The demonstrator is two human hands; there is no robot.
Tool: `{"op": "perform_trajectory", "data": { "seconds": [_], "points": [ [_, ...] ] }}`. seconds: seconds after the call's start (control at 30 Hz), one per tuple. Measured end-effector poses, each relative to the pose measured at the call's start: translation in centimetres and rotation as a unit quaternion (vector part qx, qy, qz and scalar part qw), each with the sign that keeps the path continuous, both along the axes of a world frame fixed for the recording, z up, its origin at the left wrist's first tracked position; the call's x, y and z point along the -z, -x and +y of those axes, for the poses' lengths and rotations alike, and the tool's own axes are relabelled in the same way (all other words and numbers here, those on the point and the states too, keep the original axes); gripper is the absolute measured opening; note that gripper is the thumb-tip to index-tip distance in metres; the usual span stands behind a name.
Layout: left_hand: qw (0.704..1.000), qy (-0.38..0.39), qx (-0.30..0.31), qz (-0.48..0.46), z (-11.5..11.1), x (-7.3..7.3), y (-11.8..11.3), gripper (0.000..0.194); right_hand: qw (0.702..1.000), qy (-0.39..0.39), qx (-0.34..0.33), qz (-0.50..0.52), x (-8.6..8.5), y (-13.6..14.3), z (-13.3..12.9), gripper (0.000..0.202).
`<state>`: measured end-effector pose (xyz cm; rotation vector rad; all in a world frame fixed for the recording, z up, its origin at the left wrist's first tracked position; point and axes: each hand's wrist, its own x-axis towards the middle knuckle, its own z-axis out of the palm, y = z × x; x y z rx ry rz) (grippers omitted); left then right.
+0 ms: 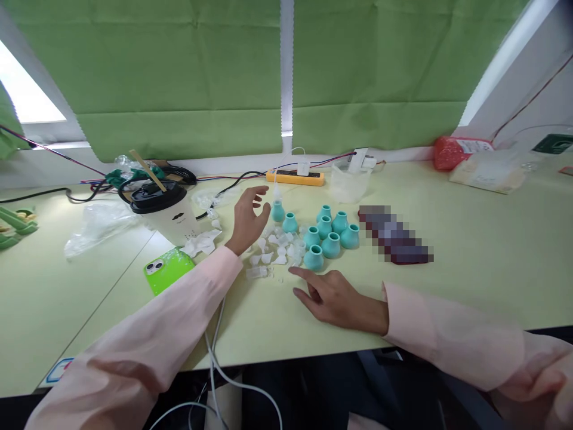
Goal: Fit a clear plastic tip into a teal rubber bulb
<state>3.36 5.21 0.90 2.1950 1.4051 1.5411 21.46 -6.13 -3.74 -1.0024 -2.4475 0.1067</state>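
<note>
My left hand [249, 218] hovers with fingers apart beside a small teal bulb [277, 211] that has a translucent tip standing in its neck. Nothing shows in that hand. My right hand [335, 298] points its index finger at the near edge of a pile of translucent white plastic pieces [281, 245]; thumb and index are apart, with nothing visible between them. Several open-necked teal bulbs [331, 245] stand upright right of the pile, and another teal bulb [290, 223] is behind it. A clear plastic cylinder [256, 273] lies at the pile's near left.
At left stand a lidded paper cup [174, 224] and a green phone [168, 269]. A yellow power strip [286, 177] and translucent tub [350, 185] sit behind. A pixelated dark object [396, 236] lies right. White cables [215, 352] hang over the front edge.
</note>
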Motion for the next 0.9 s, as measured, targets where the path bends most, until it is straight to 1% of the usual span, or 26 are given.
{"op": "perform_trajectory", "data": {
  "seconds": [0.03,0.07,0.1,0.13,0.17,0.2,0.23,0.3,0.37,0.47,0.53,0.6,0.67,0.73,0.83,0.9],
  "points": [
    [0.998,-0.025,0.033,0.053,-1.2,-0.7,0.3,0.025,0.998,-0.02,0.031,-0.055,0.0,0.0,0.3,0.039],
    [0.989,-0.023,0.08,0.119,-2.5,-1.4,0.6,0.019,0.992,-0.029,0.061,-0.107,0.1,0.0,0.5,0.043],
    [0.969,0.012,0.143,0.201,-3.7,-2.0,0.9,0.016,0.984,-0.031,0.088,-0.151,0.0,0.1,0.6,0.046],
    [0.94,0.06,0.188,0.28,-4.7,-2.4,1.2,0.015,0.976,-0.03,0.106,-0.187,0.0,0.2,0.8,0.048],
    [0.911,0.094,0.213,0.341,-5.7,-2.6,1.5,0.015,0.969,-0.026,0.118,-0.216,0.0,0.3,0.9,0.05],
    [0.89,0.119,0.222,0.381,-6.4,-2.6,1.6,0.015,0.963,-0.022,0.122,-0.237,-0.1,0.5,0.9,0.053],
    [0.874,0.136,0.229,0.406,-7.0,-2.4,1.7,0.015,0.959,-0.016,0.123,-0.255,-0.1,0.6,1.0,0.056],
    [0.862,0.147,0.234,0.425,-7.7,-1.5,1.7,0.016,0.954,-0.009,0.119,-0.276,-0.1,0.9,1.1,0.06],
    [0.861,0.146,0.231,0.429,-7.8,-0.5,1.4,0.017,0.955,-0.015,0.113,-0.275,-0.1,1.0,1.3,0.056],
    [0.861,0.14,0.225,0.434,-7.7,0.7,1.2,0.015,0.964,-0.04,0.112,-0.24,0.1,1.0,1.5,0.042],
    [0.863,0.135,0.229,0.429,-7.7,1.0,1.1,0.016,0.972,-0.054,0.102,-0.202,0.0,0.9,1.4,0.035],
    [0.87,0.133,0.233,0.413,-7.8,0.9,1.2,0.014,0.983,-0.064,0.077,-0.152,-0.2,0.8,1.2,0.031],
    [0.885,0.134,0.233,0.38,-8.0,0.6,1.3,0.011,0.993,-0.062,0.052,-0.089,-0.6,0.6,0.9,0.03],
    [0.905,0.138,0.233,0.327,-8.1,0.3,1.4,0.01,0.997,-0.042,0.046,-0.037,-0.9,0.5,0.6,0.031],
    [0.934,0.145,0.236,0.228,-8.2,0.2,1.5,0.011,0.999,-0.002,0.037,-0.001,-1.1,0.4,0.3,0.027],
    [0.945,0.141,0.24,0.171,-8.3,0.3,1.5,0.011,1.0,0.016,0.021,0.014,-1.0,0.4,0.3,0.025]
  ]
}}
